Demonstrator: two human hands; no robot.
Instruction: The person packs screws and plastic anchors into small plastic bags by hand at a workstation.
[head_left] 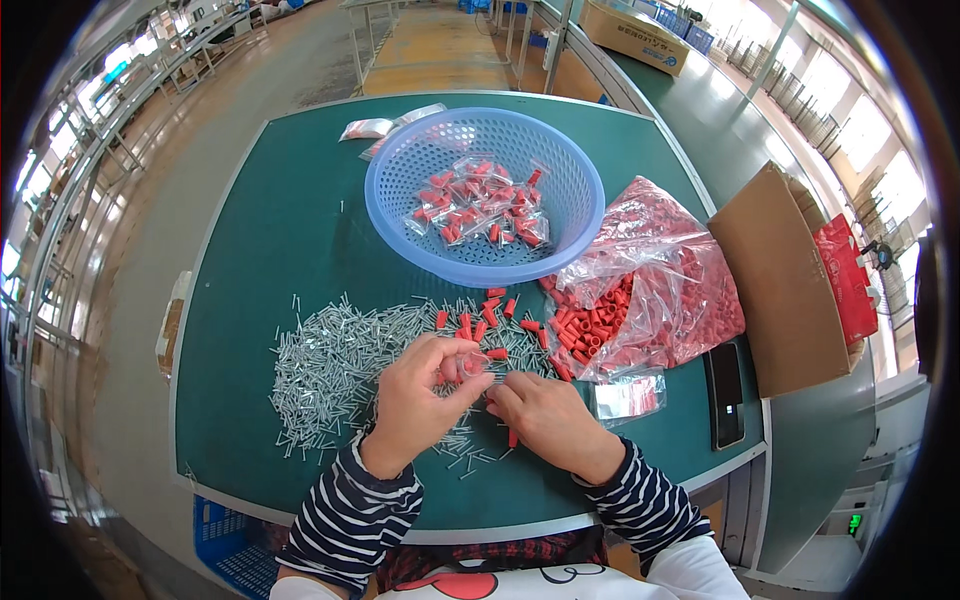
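Observation:
My left hand point(418, 398) is closed on a small clear plastic bag point(472, 362), with something red showing at the fingers. Close beside it, my right hand point(552, 418) is curled in a pinch; its fingertips hide whatever they hold. Both hands are low over a spread pile of silver screws point(325, 375). Loose red plastic tubes point(497, 354) lie among the screws just beyond my fingers. To the right, a large clear bag point(690, 270) spills many more red tubes point(598, 325) from its mouth.
A blue perforated basket point(395, 215) holds several small filled bags point(480, 205). A stack of small flat clear bags point(630, 396) and a black phone point(727, 395) lie at right, near a cardboard box point(775, 290). White packets point(368, 129) rest behind the basket on the green table point(270, 220).

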